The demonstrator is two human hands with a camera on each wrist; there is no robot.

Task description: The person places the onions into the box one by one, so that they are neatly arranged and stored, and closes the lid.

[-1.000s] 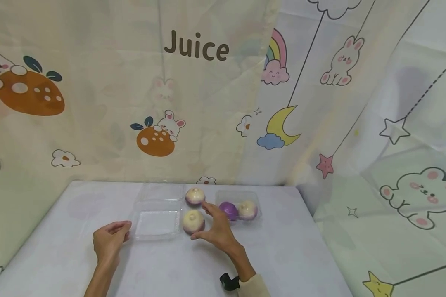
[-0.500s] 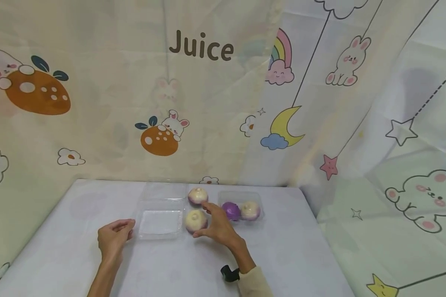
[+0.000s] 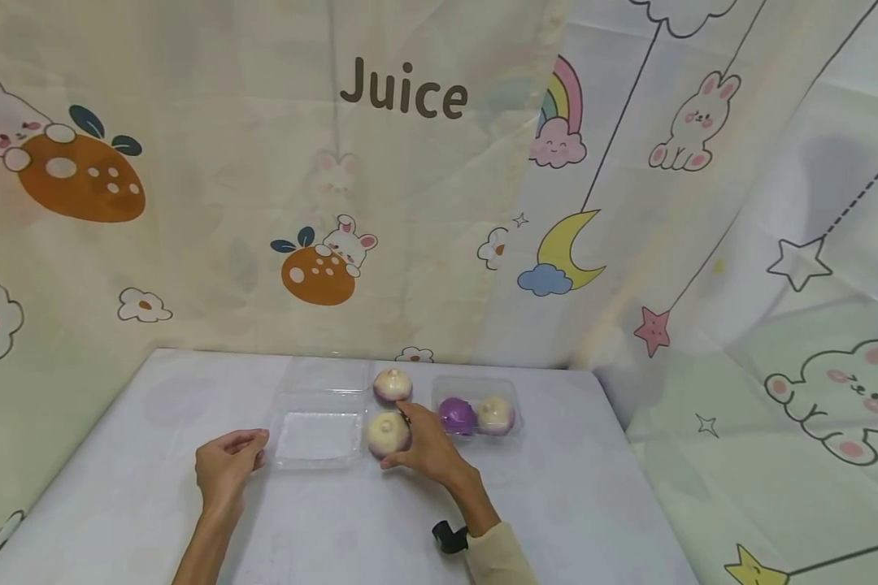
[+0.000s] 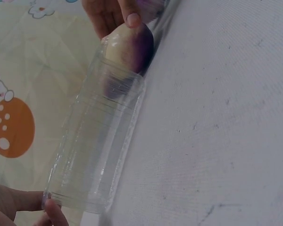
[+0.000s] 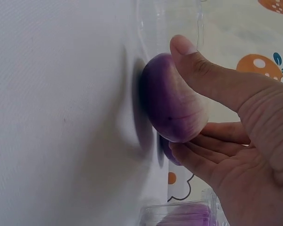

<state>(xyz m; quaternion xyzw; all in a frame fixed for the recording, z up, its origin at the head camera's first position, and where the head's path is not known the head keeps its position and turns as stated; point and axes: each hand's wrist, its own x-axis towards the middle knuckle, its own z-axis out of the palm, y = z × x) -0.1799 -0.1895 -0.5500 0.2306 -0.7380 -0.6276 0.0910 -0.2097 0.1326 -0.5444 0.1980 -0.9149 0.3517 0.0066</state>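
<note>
In the head view, my right hand [image 3: 433,445] curves round the nearer purple-and-cream onion [image 3: 387,435], thumb at its near side and fingers at its far side. The right wrist view shows this onion [image 5: 172,101] cream side toward the palm. A second such onion [image 3: 393,384] sits just behind it. To the left lies a clear plastic box [image 3: 320,464] with its lid folded open toward the back. My left hand [image 3: 221,473] pinches the box's left edge; the left wrist view shows thumb and finger at the rim [image 4: 46,200].
Right of the onions stands another clear plastic box [image 3: 475,382], holding a purple onion [image 3: 457,415] and a purple-and-cream onion [image 3: 495,415]. A patterned curtain [image 3: 410,203] rises behind the white table [image 3: 336,528]. A black device [image 3: 449,537] sits by the right sleeve.
The head view has shifted slightly, so everything appears a little farther right. My right fingers have drawn slightly closer round the onion. The left hand stays at the box edge.
</note>
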